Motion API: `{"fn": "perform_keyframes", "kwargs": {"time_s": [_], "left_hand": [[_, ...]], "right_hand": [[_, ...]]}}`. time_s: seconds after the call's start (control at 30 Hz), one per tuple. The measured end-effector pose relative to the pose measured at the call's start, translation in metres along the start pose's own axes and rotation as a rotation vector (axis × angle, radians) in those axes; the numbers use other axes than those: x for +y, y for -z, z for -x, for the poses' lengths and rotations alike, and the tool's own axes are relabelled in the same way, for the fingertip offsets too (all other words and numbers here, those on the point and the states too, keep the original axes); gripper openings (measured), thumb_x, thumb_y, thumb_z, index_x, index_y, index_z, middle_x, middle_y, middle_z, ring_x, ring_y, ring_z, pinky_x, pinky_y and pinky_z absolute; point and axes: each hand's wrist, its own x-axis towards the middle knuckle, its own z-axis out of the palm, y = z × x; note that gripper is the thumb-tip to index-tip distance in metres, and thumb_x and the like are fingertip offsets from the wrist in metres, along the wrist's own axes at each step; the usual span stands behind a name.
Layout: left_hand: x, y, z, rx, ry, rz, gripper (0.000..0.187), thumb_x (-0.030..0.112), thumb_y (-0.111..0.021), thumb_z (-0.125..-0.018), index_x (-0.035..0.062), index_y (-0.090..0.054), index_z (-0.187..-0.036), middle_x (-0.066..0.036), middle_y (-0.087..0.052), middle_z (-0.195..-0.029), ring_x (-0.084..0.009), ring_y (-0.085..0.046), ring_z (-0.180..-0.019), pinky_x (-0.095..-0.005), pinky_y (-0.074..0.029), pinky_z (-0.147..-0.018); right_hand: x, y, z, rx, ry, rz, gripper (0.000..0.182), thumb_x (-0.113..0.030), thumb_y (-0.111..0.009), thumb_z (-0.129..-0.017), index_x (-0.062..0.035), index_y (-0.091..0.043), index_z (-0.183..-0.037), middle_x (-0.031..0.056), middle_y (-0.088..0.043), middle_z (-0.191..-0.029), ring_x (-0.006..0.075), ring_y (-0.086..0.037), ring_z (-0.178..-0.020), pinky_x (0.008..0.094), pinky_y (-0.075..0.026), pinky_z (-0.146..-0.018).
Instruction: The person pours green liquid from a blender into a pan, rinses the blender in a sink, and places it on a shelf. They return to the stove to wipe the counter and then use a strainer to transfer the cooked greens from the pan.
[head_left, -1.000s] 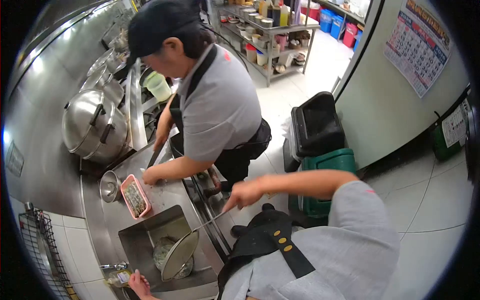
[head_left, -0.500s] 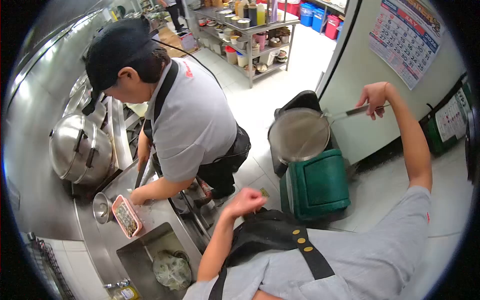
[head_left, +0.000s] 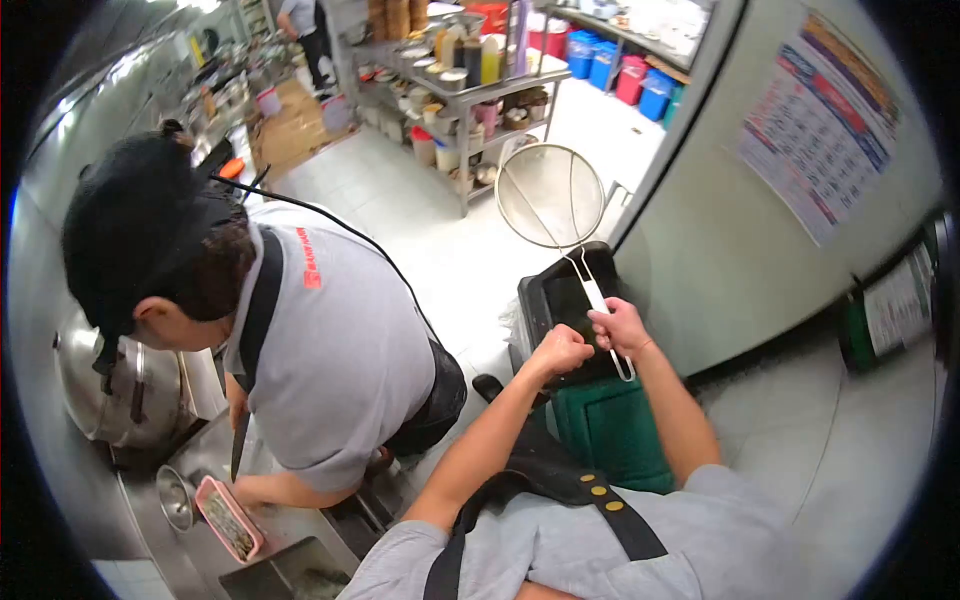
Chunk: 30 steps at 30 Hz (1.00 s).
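My right hand (head_left: 620, 328) is wrapped round the white handle of a round mesh strainer (head_left: 550, 195). The strainer's bowl points up and away from me, above the black bin (head_left: 540, 295). Just left of the handle, my left hand (head_left: 565, 352) is closed in a fist with nothing showing in it. Both hands are over the near part of the bin, close to its green cover (head_left: 610, 435).
At left a co-worker (head_left: 340, 330) bends over the steel counter (head_left: 205, 450) with a knife (head_left: 240, 440), beside a pink basket (head_left: 230, 515) and a metal bowl (head_left: 178, 497). A pale door (head_left: 720, 270) with a calendar (head_left: 820, 125) stands right. Steel shelving (head_left: 465, 95) is behind.
My right hand has come inward from the far right, and the strainer has swung up from lying over the bin. My left hand has moved forward and right, beside the handle.
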Motion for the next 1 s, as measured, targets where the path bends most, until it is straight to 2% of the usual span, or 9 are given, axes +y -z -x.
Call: {"fn": "perform_keyframes", "kwargs": {"time_s": [0.03, 0.17, 0.37, 0.5, 0.6, 0.73, 0.77, 0.9, 1.0], "left_hand": [[-0.005, 0.015, -0.022, 0.055, 0.077, -0.240, 0.026, 0.023, -0.060, -0.068, -0.0012, -0.066, -0.074, -0.017, -0.065, -0.071, -0.0294, -0.064, -0.065, -0.0382, -0.050, -0.060], [-0.028, 0.078, -0.103, 0.218, 0.365, -0.440, 0.043, 0.019, -0.056, -0.067, -0.0023, -0.059, -0.105, -0.023, -0.059, -0.109, -0.0351, -0.058, -0.102, -0.0406, -0.048, -0.084], [-0.027, 0.144, -0.141, 0.416, 0.482, -0.305, 0.032, 0.019, -0.055, -0.066, -0.0030, -0.064, -0.087, -0.023, -0.063, -0.095, -0.0354, -0.061, -0.092, -0.0419, -0.049, -0.079], [-0.014, 0.170, -0.137, 0.490, 0.544, -0.250, 0.032, 0.019, -0.056, -0.066, -0.0037, -0.064, -0.087, -0.024, -0.062, -0.095, -0.0357, -0.061, -0.090, -0.0422, -0.050, -0.078], [-0.034, 0.188, -0.152, 0.518, 0.554, -0.227, 0.041, 0.022, -0.057, -0.069, -0.0023, -0.060, -0.102, -0.023, -0.060, -0.105, -0.0356, -0.059, -0.098, -0.0415, -0.049, -0.082], [-0.034, 0.209, -0.169, 0.624, 0.602, -0.162, 0.039, 0.020, -0.056, -0.070, -0.0027, -0.060, -0.101, -0.025, -0.059, -0.106, -0.0363, -0.058, -0.099, -0.0426, -0.048, -0.083], [-0.066, 0.216, -0.191, 0.752, 0.514, -0.211, 0.030, 0.021, -0.056, -0.066, -0.0043, -0.065, -0.081, -0.028, -0.061, -0.090, -0.0404, -0.059, -0.090, -0.0429, -0.049, -0.079], [-0.085, 0.295, -0.232, 0.884, 0.442, -0.223, 0.026, 0.022, -0.056, -0.064, -0.0017, -0.065, -0.067, -0.025, -0.061, -0.077, -0.0421, -0.060, -0.076, -0.0428, -0.050, -0.074], [-0.085, 0.370, -0.252, 0.717, 0.569, 0.002, 0.030, 0.021, -0.060, -0.067, -0.0046, -0.064, -0.082, -0.026, -0.062, -0.093, -0.0403, -0.060, -0.086, -0.0404, -0.051, -0.077]], "right_hand": [[0.001, -0.017, -0.022, 0.008, 0.005, -0.034, 0.015, -0.007, -0.062, -0.082, -0.0058, -0.047, -0.086, 0.0022, -0.046, -0.055, 0.0131, -0.045, -0.038, 0.0274, -0.035, -0.032], [-0.010, -0.051, -0.138, -0.010, 0.029, 0.067, 0.017, -0.008, -0.063, -0.081, -0.0026, -0.048, -0.086, 0.0038, -0.048, -0.054, 0.0137, -0.046, -0.036, 0.0273, -0.036, -0.032], [-0.044, -0.078, -0.250, -0.151, -0.093, 0.134, 0.025, -0.010, -0.065, -0.079, -0.0015, -0.045, -0.092, 0.0038, -0.048, -0.053, 0.0125, -0.043, -0.036, 0.0256, -0.031, -0.032], [-0.057, -0.098, -0.286, -0.191, -0.090, 0.146, 0.019, -0.010, -0.063, -0.081, -0.0044, -0.045, -0.085, 0.0020, -0.045, -0.052, 0.0105, -0.042, -0.037, 0.0236, -0.032, -0.031], [-0.040, -0.102, -0.302, -0.225, -0.056, 0.175, 0.018, -0.011, -0.062, -0.082, -0.0068, -0.045, -0.077, 0.0018, -0.045, -0.052, 0.0115, -0.041, -0.036, 0.0249, -0.030, -0.032], [-0.053, -0.116, -0.337, -0.298, -0.200, 0.113, 0.020, -0.010, -0.063, -0.081, -0.0040, -0.046, -0.089, 0.0020, -0.045, -0.052, 0.0126, -0.040, -0.036, 0.0259, -0.030, -0.031], [-0.058, -0.117, -0.352, -0.307, -0.207, 0.134, 0.020, -0.010, -0.063, -0.081, -0.0039, -0.046, -0.089, 0.0021, -0.045, -0.052, 0.0125, -0.040, -0.036, 0.0258, -0.030, -0.031], [-0.067, -0.122, -0.439, -0.280, -0.123, 0.310, 0.019, -0.008, -0.062, -0.081, -0.0026, -0.046, -0.088, 0.0031, -0.046, -0.052, 0.0118, -0.041, -0.036, 0.0257, -0.031, -0.031], [-0.072, -0.126, -0.519, -0.371, -0.202, 0.343, 0.030, -0.005, -0.062, -0.080, 0.0011, -0.040, -0.100, 0.0037, -0.045, -0.051, 0.0124, -0.040, -0.035, 0.0259, -0.032, -0.030]]}}
